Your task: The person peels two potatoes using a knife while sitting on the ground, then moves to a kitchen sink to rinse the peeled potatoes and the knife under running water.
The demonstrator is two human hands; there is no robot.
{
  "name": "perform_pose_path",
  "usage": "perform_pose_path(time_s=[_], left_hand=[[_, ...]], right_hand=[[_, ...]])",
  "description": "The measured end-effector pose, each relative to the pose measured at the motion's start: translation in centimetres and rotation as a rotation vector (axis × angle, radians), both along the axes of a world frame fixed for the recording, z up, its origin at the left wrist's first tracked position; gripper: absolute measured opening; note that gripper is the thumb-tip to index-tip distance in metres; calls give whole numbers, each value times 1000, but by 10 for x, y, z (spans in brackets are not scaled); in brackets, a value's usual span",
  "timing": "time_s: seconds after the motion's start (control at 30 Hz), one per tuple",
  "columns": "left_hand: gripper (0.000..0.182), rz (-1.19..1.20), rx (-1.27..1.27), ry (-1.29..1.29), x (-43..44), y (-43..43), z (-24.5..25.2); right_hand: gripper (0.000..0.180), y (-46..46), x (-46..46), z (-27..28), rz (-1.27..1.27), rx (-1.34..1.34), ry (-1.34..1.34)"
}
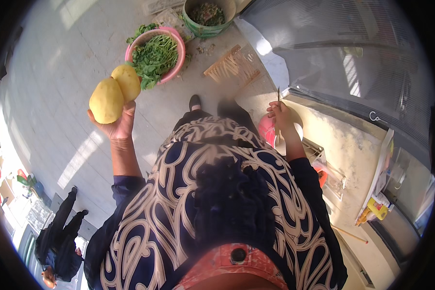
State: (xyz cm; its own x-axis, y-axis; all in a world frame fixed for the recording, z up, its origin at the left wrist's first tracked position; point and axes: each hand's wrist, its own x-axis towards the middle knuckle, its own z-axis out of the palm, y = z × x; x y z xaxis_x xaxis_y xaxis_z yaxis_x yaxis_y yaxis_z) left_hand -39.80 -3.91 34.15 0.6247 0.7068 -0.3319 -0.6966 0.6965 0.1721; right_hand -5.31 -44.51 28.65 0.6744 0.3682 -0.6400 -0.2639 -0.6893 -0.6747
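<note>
Two peeled potatoes [107, 100] rest side by side in my left hand [117, 121], which is raised out to the left with the palm up. The smaller one partly hides behind the larger. My right hand [281, 115] grips a knife [278, 94] whose narrow dark blade points away from me. Below that hand is a pink and white container [267, 128], partly covered by the hand and forearm. Beyond the potatoes, a pink basket [181, 54] on the floor holds leafy green vegetables [154, 58].
A green bucket [203, 32] with scraps stands past the basket. A wooden rack or stool [223, 61] is on the floor ahead. A low wall [348, 134] runs along my right. Another person [59, 235] stands at the lower left.
</note>
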Motion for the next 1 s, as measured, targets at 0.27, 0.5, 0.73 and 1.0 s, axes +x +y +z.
perform_pose_path(time_s=[0.27, 0.5, 0.73, 1.0], left_hand=[[91, -53, -11, -80, 12, -6, 6], [88, -85, -20, -91, 33, -27, 15], [90, -61, 57, -9, 46, -67, 36], [90, -217, 75, -92, 166, -138, 52]], right_hand=[[23, -7, 0, 6, -33, -14, 2], [24, -18, 16, 3, 19, -24, -2], [24, 5, 70, -18, 60, 109, -2], [22, -49, 160, 14, 109, 191, -260]])
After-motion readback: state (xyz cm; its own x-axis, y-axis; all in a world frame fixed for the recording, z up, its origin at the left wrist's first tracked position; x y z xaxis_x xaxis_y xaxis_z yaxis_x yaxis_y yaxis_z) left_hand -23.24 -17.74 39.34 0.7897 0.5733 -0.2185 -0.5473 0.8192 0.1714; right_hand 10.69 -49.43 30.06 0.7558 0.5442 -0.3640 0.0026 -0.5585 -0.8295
